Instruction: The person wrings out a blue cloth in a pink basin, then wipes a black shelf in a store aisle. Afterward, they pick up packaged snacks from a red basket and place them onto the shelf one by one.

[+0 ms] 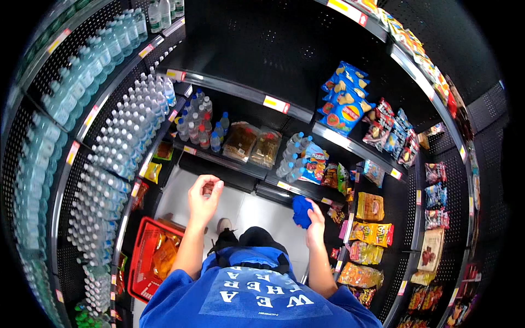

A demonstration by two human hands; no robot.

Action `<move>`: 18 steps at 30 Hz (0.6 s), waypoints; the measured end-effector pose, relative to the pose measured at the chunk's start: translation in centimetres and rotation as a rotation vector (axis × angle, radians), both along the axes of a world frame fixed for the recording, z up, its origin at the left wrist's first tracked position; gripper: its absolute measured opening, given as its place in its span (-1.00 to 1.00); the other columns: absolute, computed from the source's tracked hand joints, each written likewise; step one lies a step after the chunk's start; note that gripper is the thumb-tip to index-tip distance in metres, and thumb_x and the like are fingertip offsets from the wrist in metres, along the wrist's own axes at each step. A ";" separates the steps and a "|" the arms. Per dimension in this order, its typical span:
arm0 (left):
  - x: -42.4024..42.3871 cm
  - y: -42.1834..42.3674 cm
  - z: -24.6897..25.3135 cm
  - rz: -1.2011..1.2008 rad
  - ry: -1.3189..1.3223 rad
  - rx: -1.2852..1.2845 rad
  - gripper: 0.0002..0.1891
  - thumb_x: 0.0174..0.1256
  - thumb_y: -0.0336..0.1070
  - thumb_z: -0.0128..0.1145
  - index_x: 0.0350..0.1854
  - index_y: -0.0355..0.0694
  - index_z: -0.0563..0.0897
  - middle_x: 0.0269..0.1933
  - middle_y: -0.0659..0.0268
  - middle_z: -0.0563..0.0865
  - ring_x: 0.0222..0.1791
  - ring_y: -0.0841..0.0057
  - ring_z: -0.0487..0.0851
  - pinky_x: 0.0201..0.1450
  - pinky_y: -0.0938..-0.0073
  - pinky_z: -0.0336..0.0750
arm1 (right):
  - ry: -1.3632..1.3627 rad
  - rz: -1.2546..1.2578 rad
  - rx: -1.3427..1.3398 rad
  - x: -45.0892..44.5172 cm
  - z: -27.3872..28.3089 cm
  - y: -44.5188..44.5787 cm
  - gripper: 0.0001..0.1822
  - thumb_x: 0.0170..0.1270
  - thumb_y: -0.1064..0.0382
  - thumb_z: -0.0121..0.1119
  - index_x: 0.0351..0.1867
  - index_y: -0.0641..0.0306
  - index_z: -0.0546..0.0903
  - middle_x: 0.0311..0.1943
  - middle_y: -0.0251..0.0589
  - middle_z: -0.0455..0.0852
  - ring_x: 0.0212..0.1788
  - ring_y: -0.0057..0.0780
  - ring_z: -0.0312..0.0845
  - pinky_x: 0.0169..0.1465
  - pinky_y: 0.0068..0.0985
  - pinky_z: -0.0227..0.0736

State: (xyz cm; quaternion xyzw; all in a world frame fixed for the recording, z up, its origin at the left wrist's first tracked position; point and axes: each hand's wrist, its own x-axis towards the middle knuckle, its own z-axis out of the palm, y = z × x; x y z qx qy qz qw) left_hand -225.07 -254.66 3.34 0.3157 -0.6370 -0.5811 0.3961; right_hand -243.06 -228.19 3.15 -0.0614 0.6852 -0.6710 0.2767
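Note:
My left hand (205, 199) is raised over the floor with its fingers loosely curled and the thumb apart from them; nothing shows in it. In my right hand (316, 225) is a crumpled blue cloth (302, 211), held in front of the lower shelf. Beyond my hands, two clear-wrapped brown packages (241, 141) lie side by side on that shelf. Small bottles with coloured caps (201, 123) stand to their left. Blue-capped bottles (291, 160) and a blue snack bag (315, 162) are to their right.
A red shopping basket (141, 262) with wrapped food sits on the floor at my left. Rows of water bottles (127, 123) line the left shelves. Blue chip bags (344, 110) stand on the shelf ahead, and packaged snacks (371, 233) fill shelves at my right.

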 end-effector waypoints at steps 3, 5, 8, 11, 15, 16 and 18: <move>-3.5 -4.3 0.8 -0.017 -0.063 -0.062 -0.89 0.28 -0.37 0.29 -0.26 -0.28 0.64 -0.36 0.40 0.68 -0.36 0.72 0.60 -0.28 0.65 0.49 | 0.097 0.039 -0.004 -5.2 0.7 -5.5 -0.59 0.38 0.36 0.05 0.26 0.24 0.48 0.06 -0.19 0.61 -0.03 -0.45 0.60 -0.05 -0.50 0.55; -5.1 -6.2 0.6 -0.018 -0.173 -0.049 -0.88 0.28 -0.34 0.29 -0.26 -0.27 0.66 -0.36 0.38 0.70 -0.37 0.70 0.61 -0.29 0.64 0.49 | 0.312 0.060 -0.003 -8.4 1.0 -9.7 -0.51 0.34 0.41 0.14 0.30 0.31 0.42 0.21 -0.14 0.50 0.21 -0.36 0.44 0.27 -0.44 0.34; -6.7 -8.4 0.9 0.022 -0.259 -0.072 -0.84 0.31 -0.28 0.27 -0.27 -0.29 0.69 -0.37 0.36 0.70 -0.41 0.69 0.60 -0.35 0.64 0.45 | 0.565 0.085 0.009 -13.5 1.4 -15.2 -0.48 0.29 0.40 0.20 0.29 0.31 0.42 0.20 -0.07 0.51 0.22 -0.32 0.44 0.28 -0.38 0.33; -6.4 -11.0 -3.3 0.032 -0.318 -0.012 -0.82 0.31 -0.28 0.27 -0.29 -0.33 0.69 -0.37 0.33 0.70 -0.43 0.68 0.59 -0.37 0.63 0.44 | 0.885 0.049 0.083 -17.1 1.8 -21.4 -0.50 0.16 0.44 0.24 0.19 0.28 0.52 -0.01 -0.02 0.59 0.05 -0.15 0.55 0.18 -0.35 0.40; -8.6 -13.3 -3.0 -0.046 -0.366 0.065 -0.72 0.40 -0.21 0.18 -0.29 -0.38 0.72 -0.37 0.23 0.71 -0.39 0.63 0.63 -0.33 0.59 0.49 | 1.109 0.034 0.231 -21.4 5.1 -27.4 -0.51 0.10 0.44 0.26 0.13 0.14 0.58 -0.10 0.04 0.57 -0.09 0.03 0.58 -0.01 -0.27 0.50; -9.3 -14.1 -3.0 -0.095 -0.340 0.106 -0.72 0.41 -0.21 0.18 -0.27 -0.38 0.72 -0.37 0.22 0.71 -0.37 0.62 0.65 -0.30 0.59 0.50 | 1.160 -0.005 0.331 -22.5 5.2 -28.8 -0.53 0.12 0.42 0.27 0.13 0.15 0.58 -0.10 0.05 0.58 -0.09 0.05 0.58 0.00 -0.28 0.51; -10.4 -15.8 -3.7 -0.160 -0.313 0.117 -0.73 0.40 -0.21 0.19 -0.25 -0.39 0.70 -0.38 0.24 0.69 -0.39 0.63 0.62 -0.32 0.58 0.49 | 1.175 -0.090 0.537 -24.5 4.2 -31.4 -0.52 0.10 0.35 0.28 0.13 0.10 0.59 -0.04 0.07 0.59 -0.04 0.10 0.58 -0.02 -0.18 0.53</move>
